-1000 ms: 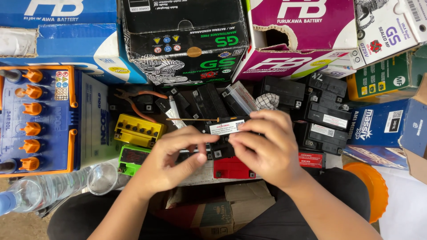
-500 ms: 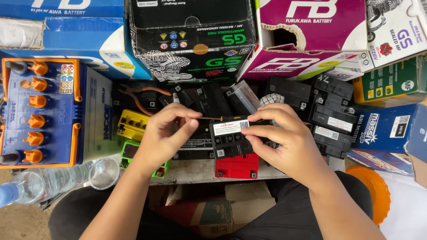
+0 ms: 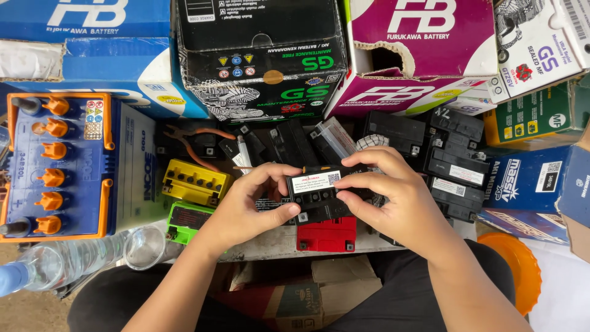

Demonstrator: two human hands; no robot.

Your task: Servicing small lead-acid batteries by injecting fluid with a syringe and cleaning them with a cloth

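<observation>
Pinching a boxy black plastic battery [image 3: 319, 197], left hand [image 3: 246, 212] and right hand [image 3: 393, 200] fingers.

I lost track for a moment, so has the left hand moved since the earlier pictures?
Yes. The left hand has closed rightward onto the small black battery, drawing away from the yellow battery it hovered beside before.

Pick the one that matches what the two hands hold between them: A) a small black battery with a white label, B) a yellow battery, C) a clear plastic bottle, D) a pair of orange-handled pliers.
A: the left hand and right hand grip a small black battery with a white label on top, above the red battery.
</observation>
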